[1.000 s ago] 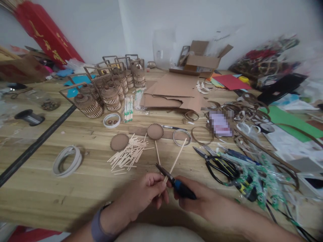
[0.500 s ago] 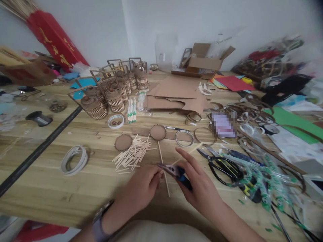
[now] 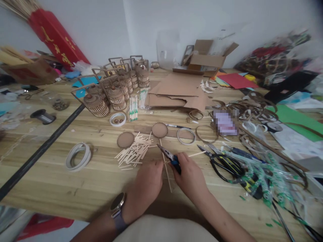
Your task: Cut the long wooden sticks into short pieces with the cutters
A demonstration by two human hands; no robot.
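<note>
My right hand (image 3: 190, 174) is wrapped round long-nose pliers (image 3: 166, 153) with blue handles, their tips pointing up and left. Beside it, my left hand (image 3: 148, 181) is closed, back upward, its fingertips seemingly pinching a thin wooden stick (image 3: 198, 154) whose far end shows past my right hand. Another thin stick (image 3: 167, 176) runs lengthwise between the hands, passing under the pliers. Ahead lies a loose pile of short cut sticks (image 3: 136, 151). Two round cardboard discs with notched rims, a left disc (image 3: 125, 139) and a right disc (image 3: 159, 130), lie by the pile.
Tape rolls (image 3: 78, 157) are at left, near a dark metal bar (image 3: 50, 143). Small lidded baskets (image 3: 97, 105) with handles stand behind. Black-handled scissors (image 3: 225, 168), wrappers and brown strips crowd the right. Cardboard sheets (image 3: 176, 85) lie at the back.
The pliers have moved up and away from my left fingertips. My left hand has turned further over, showing its back and the watch. The view has shifted slightly.
</note>
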